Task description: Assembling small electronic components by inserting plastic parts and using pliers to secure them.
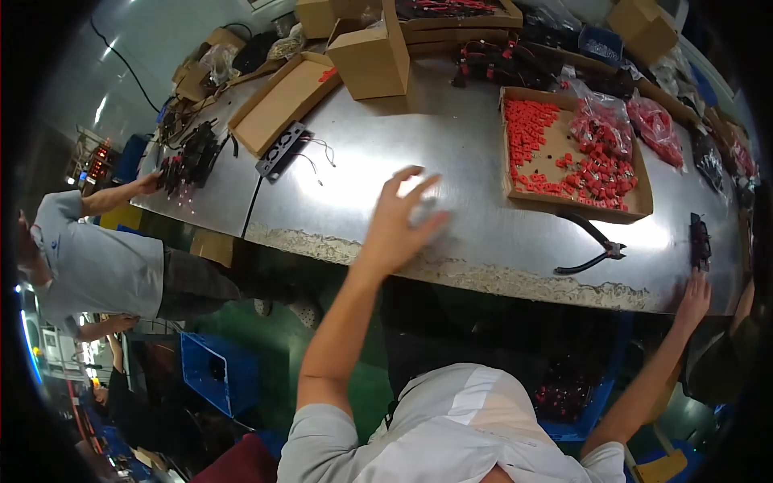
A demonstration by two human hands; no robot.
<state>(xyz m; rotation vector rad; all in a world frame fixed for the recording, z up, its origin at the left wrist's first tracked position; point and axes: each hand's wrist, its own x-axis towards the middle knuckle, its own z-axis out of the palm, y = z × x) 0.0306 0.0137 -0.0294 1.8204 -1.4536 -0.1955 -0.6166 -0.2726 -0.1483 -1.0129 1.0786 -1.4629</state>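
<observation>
My left hand (396, 223) hovers over the metal table with its fingers spread and a little blurred; nothing is in it. At the far right, my right hand (694, 299) has its fingers closed at the near end of a narrow black part (700, 241) with small red bits, which lies near the table's right end. Between my hands rests a pair of black-handled cutting pliers (592, 245), handles apart. To the left of my left hand, a black panel with round fan openings (282, 150) lies with thin wires trailing from it.
A shallow cardboard tray (576, 208) holds many red parts and a plastic bag. Another tray (274, 113) and a cardboard box (370, 64) stand at the back. On the left, a co-worker's hand (147, 183) touches stacked black parts (193, 157). The table's front edge (515, 283) is rough.
</observation>
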